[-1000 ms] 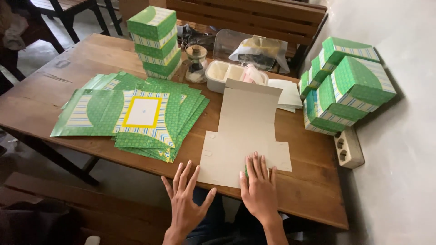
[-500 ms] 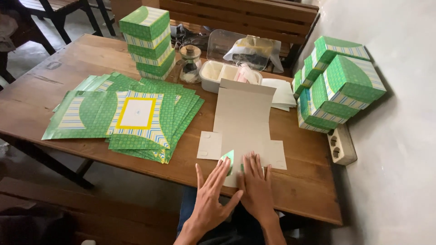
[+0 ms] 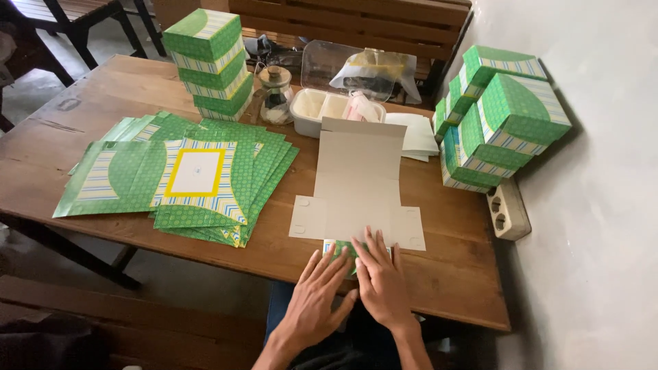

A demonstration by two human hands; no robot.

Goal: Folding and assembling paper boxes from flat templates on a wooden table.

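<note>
Both hands lie flat, fingers spread, the left hand point(image 3: 317, 294) and right hand point(image 3: 381, 281) pressing the green-patterned flap of a smooth grey cardboard box blank point(image 3: 358, 185). It lies at the wooden table's point(image 3: 103, 89) near edge.

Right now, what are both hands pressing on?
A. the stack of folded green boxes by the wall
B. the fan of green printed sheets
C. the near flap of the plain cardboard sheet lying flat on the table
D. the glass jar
C: the left hand and right hand lie flat on the folded-over near flap of the cardboard sheet, well apart from the other things.
</note>
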